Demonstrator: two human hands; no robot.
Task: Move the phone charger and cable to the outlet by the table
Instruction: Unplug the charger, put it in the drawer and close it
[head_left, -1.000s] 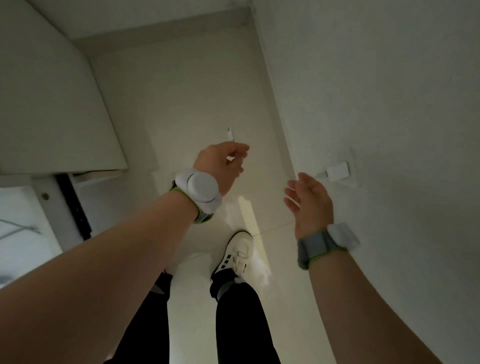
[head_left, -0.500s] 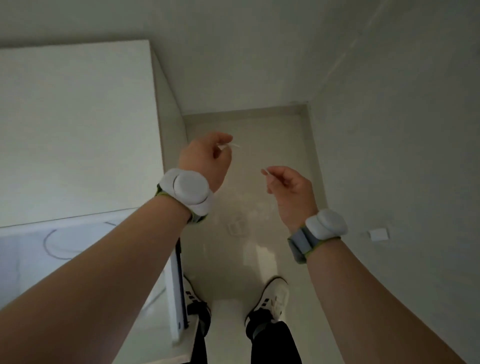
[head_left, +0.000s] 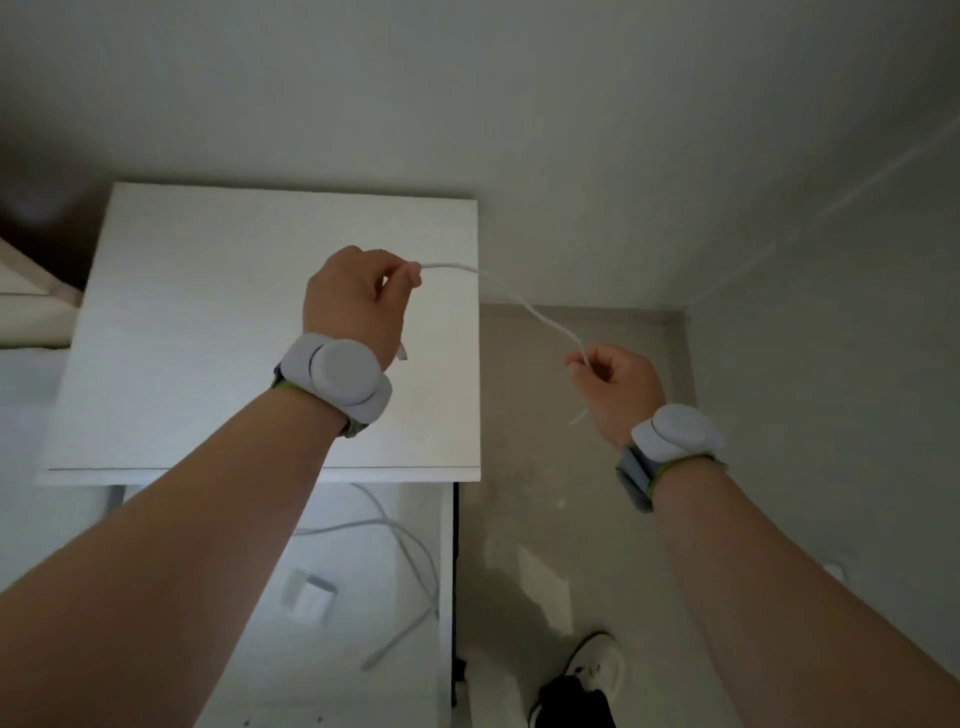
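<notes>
A thin white cable (head_left: 524, 304) runs in a loose line between my two raised hands. My left hand (head_left: 358, 306) pinches it at the fingertips over the white cabinet top (head_left: 208, 322), and a short end hangs below that palm. My right hand (head_left: 621, 387) is closed on the cable above the floor, with another short piece hanging under it. A small white thing (head_left: 837, 571) on the right wall shows beside my right forearm; I cannot tell whether it is the charger.
Below the cabinet lies a lower white table (head_left: 363, 691) with a second white cable (head_left: 410, 551) and a small white block (head_left: 311, 597) on it. Beige floor (head_left: 571, 493) fills the gap to the right wall. My shoe (head_left: 597, 670) stands there.
Both hands have risen and moved apart. My right hand, open one second ago, has closed on the cable, which now spans both hands. The view has swung from the floor towards the cabinet.
</notes>
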